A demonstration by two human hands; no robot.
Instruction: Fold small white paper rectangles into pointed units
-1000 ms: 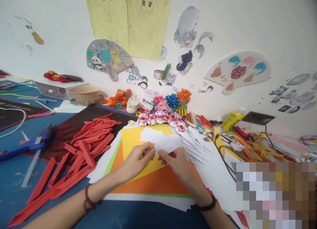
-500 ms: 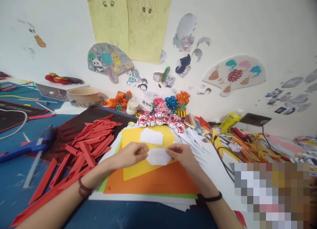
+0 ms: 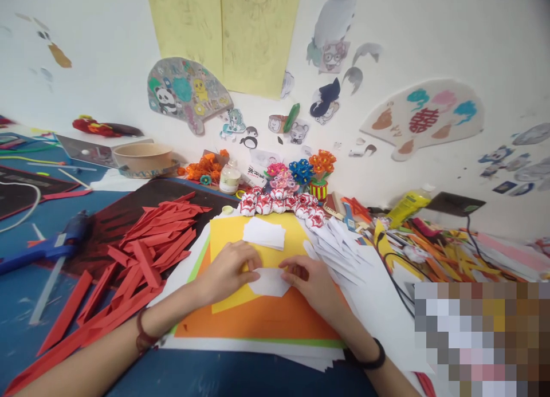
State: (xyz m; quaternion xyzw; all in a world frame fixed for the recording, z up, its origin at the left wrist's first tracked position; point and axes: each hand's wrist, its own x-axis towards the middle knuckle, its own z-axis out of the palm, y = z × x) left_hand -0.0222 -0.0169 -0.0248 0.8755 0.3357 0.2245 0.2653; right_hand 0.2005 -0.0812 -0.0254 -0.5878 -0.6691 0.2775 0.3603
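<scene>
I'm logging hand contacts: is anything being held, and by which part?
A small white paper piece, by its far edge: left hand at the left corner, right hand near the right corner.

We are looking out from the wearer's head, facing forward and steeply down over the counter. We are keeping the left hand, right hand and paper close, below centre, with the wall rising behind.
</scene>
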